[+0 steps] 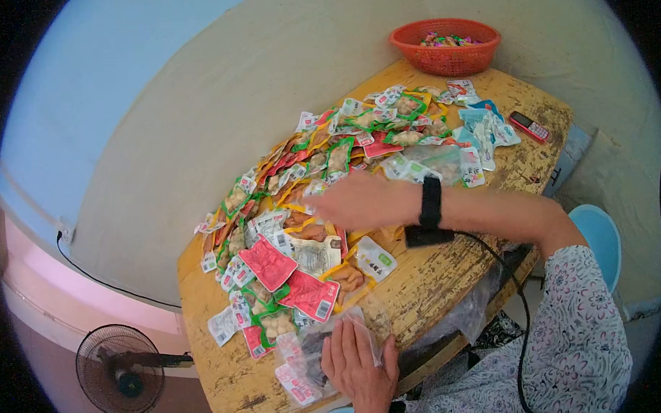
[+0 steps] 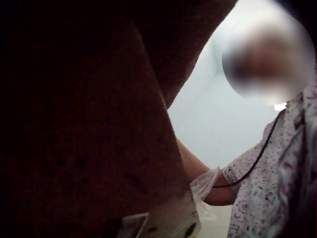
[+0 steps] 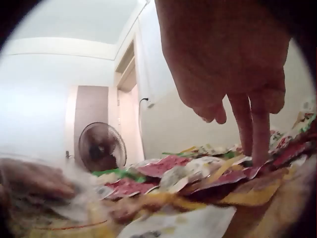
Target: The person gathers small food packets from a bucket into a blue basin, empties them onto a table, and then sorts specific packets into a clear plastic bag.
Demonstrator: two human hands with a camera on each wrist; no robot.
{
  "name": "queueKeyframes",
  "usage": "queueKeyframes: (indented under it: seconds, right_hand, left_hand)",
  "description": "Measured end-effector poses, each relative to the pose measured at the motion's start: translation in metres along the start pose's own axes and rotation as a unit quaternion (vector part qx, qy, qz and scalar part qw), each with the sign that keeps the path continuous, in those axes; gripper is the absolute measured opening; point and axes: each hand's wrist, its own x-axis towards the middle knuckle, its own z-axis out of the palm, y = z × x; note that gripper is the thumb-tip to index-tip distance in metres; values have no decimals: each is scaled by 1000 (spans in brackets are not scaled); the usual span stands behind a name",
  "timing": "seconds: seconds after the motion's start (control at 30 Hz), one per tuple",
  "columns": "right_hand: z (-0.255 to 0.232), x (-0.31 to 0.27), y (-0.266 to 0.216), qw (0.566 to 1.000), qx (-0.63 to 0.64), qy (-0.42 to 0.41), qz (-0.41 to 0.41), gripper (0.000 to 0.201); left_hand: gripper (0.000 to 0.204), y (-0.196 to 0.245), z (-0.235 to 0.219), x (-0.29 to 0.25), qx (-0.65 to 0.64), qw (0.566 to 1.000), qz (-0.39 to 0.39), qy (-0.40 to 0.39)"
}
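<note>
My left hand (image 1: 361, 362) lies with its fingers straight on a clear plastic bag (image 1: 376, 314) near the table's front edge. Dark contents and a pink-and-white printed part (image 1: 297, 384) show beside and under its fingers. My right hand (image 1: 359, 202) is over the pile of vacuum-packed snack packets (image 1: 343, 155). In the right wrist view, two of its fingers (image 3: 260, 134) point straight down to the packets, fingertips right at a red one. Red packets (image 1: 268, 262), a silver-white packet (image 1: 314, 254) and yellow-edged packets (image 1: 347, 279) lie between the hands. The left wrist view is mostly dark.
An orange plastic basket (image 1: 445, 57) with small wrapped pieces stands at the table's far end. A red mobile phone (image 1: 529, 127) lies near blue-white packets (image 1: 488, 132). The worn wooden table (image 1: 449, 275) has a wall behind it. A fan (image 1: 121, 370) stands at left.
</note>
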Motion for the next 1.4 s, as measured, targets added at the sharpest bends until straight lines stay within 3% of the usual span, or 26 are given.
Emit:
queueKeyframes:
  seconds: [0.07,0.17,0.2,0.3,0.33,0.43,0.57,0.67,0.77,0.83,0.87,1.07,1.17,1.2,1.3,1.4]
  right_hand:
    - [-4,29,28,998,-52,26,30,47]
    - [36,62,79,985,-103,140,7,48]
    - [30,63,77,998,-56,12,32,53]
    - [48,46,56,981,-193,3,-26,54]
    - [46,44,52,981,-185,-41,-36,54]
    - [49,31,47,980,-177,-63,-66,51]
    - [49,21,46,985,-136,-45,-98,46]
    - [34,31,53,990,92,-88,-61,42]
    - [23,29,80,989,119,83,11,40]
    - [17,18,108,986,-146,81,14,43]
    - [13,11,123,957,-277,78,16,45]
    - [-5,-9,190,979,-44,25,196,66]
    - [-11,-17,207,969,-4,-28,246,63]
    - [-7,-23,211,981,-24,2,192,64]
    - [2,-32,217,987,8,32,155,63]
    - [-5,-39,201,985,19,38,170,60]
  left_hand:
    - [60,1,-1,1,5,1000,3,-2]
    - [58,-1,2,0,1,1000,3,8]
    - [57,-2,2,0,3,1000,4,5]
    - [56,-1,2,-1,4,1000,2,3]
    - [56,-1,2,-1,1,1000,3,6]
    - [56,-2,3,-2,-3,1000,4,6]
    - [55,-1,1,1,-1,1000,1,-6]
    - [55,-1,2,0,1,1000,3,-3]
    - [55,-3,4,-3,0,1000,3,-1]
    - [51,-1,2,-1,14,1000,4,2]
    - [49,-1,1,1,20,1000,6,6]
    - [52,0,1,0,-5,1000,0,-2]
    - [53,0,3,0,-4,1000,-3,-5]
    - [53,0,3,0,-4,1000,-3,-5]
    - [53,1,3,0,1,1000,-1,-5]
    - [54,2,1,2,10,1000,7,-7]
